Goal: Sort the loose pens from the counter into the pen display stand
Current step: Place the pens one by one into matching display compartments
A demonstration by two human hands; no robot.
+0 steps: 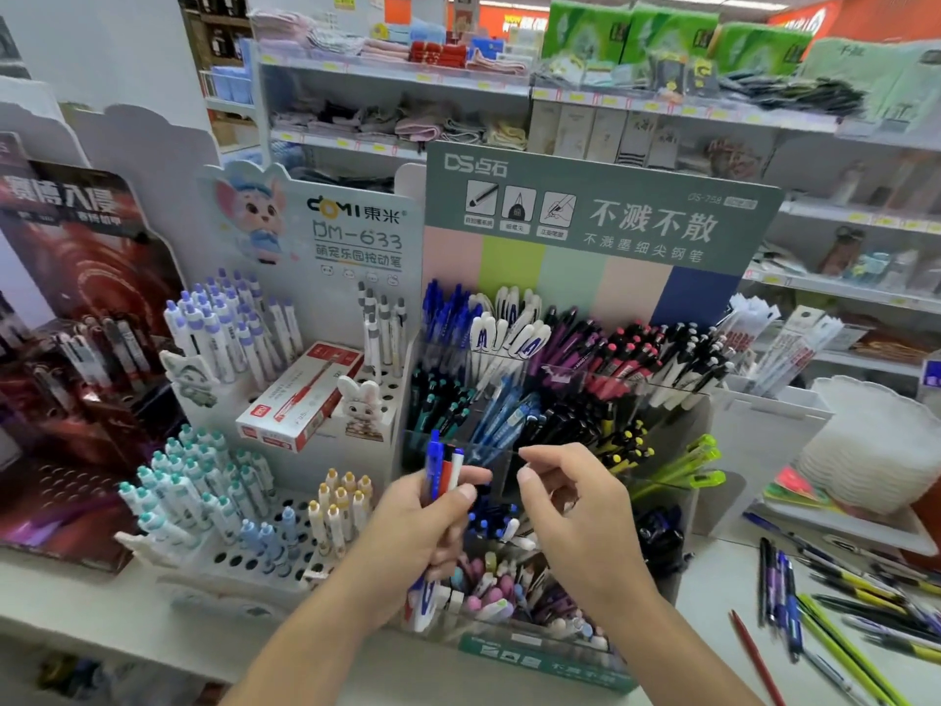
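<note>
The left hand (407,532) grips a bundle of pens (443,468) before the display stand (601,216); the right hand (575,507) hovers alongside, fingers loosely curled.

I stand in a retail shop, in its stationery section. Evidence follows. A tiered pen display stand (555,400) in front of me carries a printed brand header board (601,211) and clear compartments packed with pens grouped by colour. To its left, a white punched-hole display (285,507) with a cartoon mouse header holds rows of identical click pens. Behind both, long metal shelves (397,76) carry folded textiles and packaged goods, with yellow price tags (575,96) along their front edges. Loose pens (835,593) lie on the white worktop (713,593) to my right.
</note>
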